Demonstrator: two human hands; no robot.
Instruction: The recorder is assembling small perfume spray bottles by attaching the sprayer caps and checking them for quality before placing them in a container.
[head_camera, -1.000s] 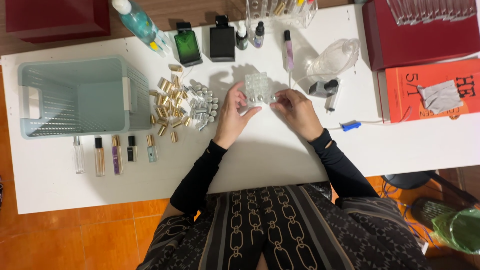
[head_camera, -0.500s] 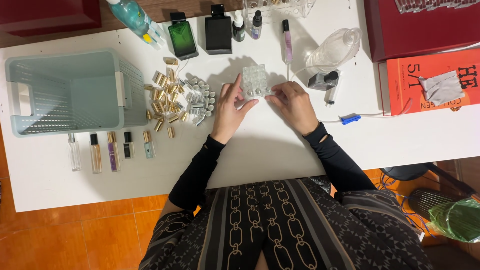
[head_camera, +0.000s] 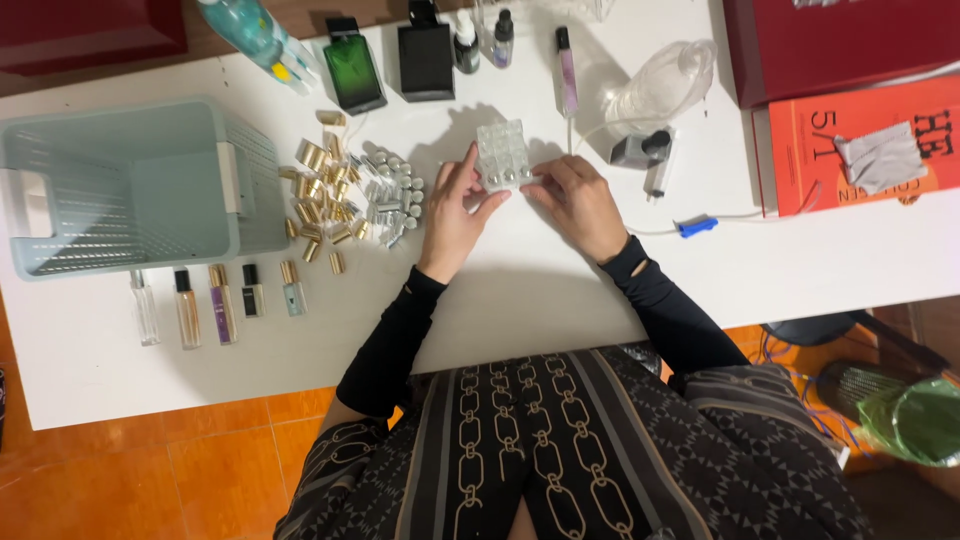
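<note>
Both my hands meet over the middle of the white table (head_camera: 520, 290). Between them stands a clear block of several small glass vials (head_camera: 501, 152). My left hand (head_camera: 455, 208) grips its left side with thumb and fingers. My right hand (head_camera: 580, 205) holds its right lower edge, fingers curled. Just left of my left hand lies a heap of gold caps (head_camera: 318, 205) and silver spray tops (head_camera: 392, 195).
A pale green plastic basket (head_camera: 125, 185) lies at the left. Several small filled vials (head_camera: 215, 302) lie in a row below it. At the back stand a green bottle (head_camera: 352, 70) and a black bottle (head_camera: 426, 55). A dark red box (head_camera: 830, 40) and orange book (head_camera: 860, 140) sit at right.
The view has shifted a little, so everything sits lower in the picture. My hands stay on the vial block, with only small finger movement.
</note>
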